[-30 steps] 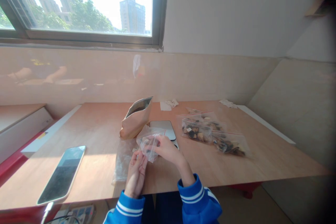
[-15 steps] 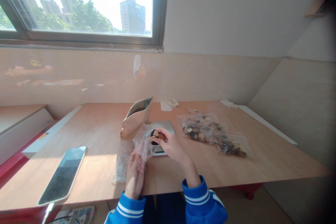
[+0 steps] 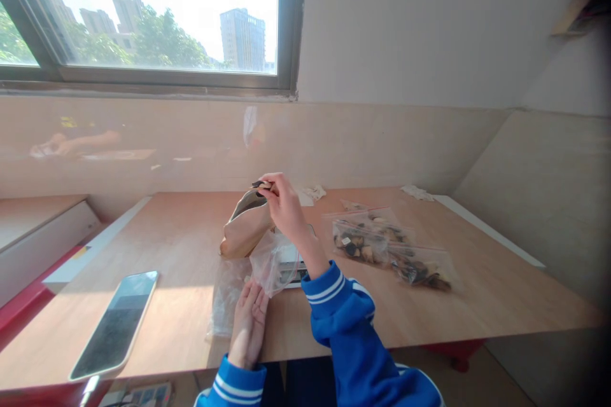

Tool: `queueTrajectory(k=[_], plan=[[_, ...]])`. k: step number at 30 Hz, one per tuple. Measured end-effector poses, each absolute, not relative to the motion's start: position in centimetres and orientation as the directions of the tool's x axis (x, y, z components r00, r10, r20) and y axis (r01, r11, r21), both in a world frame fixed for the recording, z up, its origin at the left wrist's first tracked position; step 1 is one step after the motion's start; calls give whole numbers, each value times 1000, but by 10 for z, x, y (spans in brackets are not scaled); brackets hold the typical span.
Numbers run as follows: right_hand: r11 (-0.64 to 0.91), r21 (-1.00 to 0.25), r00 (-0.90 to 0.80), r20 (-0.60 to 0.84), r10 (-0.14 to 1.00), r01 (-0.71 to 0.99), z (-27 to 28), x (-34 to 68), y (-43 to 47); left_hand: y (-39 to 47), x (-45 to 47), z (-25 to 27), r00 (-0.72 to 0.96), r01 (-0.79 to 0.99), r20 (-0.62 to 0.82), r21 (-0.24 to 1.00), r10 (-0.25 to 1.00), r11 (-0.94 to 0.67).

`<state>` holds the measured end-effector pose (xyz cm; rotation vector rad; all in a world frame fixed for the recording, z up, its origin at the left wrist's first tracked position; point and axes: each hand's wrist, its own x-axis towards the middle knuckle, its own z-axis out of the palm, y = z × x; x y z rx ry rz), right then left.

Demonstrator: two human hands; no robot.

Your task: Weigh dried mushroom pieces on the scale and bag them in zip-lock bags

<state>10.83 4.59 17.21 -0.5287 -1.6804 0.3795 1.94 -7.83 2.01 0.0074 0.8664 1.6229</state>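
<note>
Just above frame centre, the right hand (image 3: 285, 205) is raised over the mouth of the paper bag (image 3: 245, 226), fingertips pressed together on a few small dark pieces (image 3: 263, 185). Below it, lower centre, the left hand (image 3: 249, 323) lies on the table (image 3: 487, 292), its fingers holding the lower edge of a clear bag (image 3: 272, 262), which stands open beside the paper bag and partly covers a scale (image 3: 293, 261). Right of centre lie two filled bags (image 3: 389, 247). At lower left a phone (image 3: 114, 324) rests flat. Paper scraps (image 3: 312, 191) sit near the table's far edge.
</note>
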Motion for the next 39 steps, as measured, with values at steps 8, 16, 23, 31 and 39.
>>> queueTrajectory(k=[8,16,23,31,39], plan=[[837,-520,-220,808,547,172,150,97,54,-82,19,22,-266,-801,-365,599,892,6],[829,-518,-331,761,559,210,155,107,45,-80,17,15,-239,-787,-309,618,921,3],[855,-450,-386,764,518,256,157,105,33,-80,17,17,-192,-813,-304,581,933,22],[838,-493,-298,784,545,235,151,104,35,-79,17,18,-186,-826,-306,563,934,20],[835,-495,-285,786,548,240,156,106,29,-81,17,21,-170,-829,-291,558,941,23]])
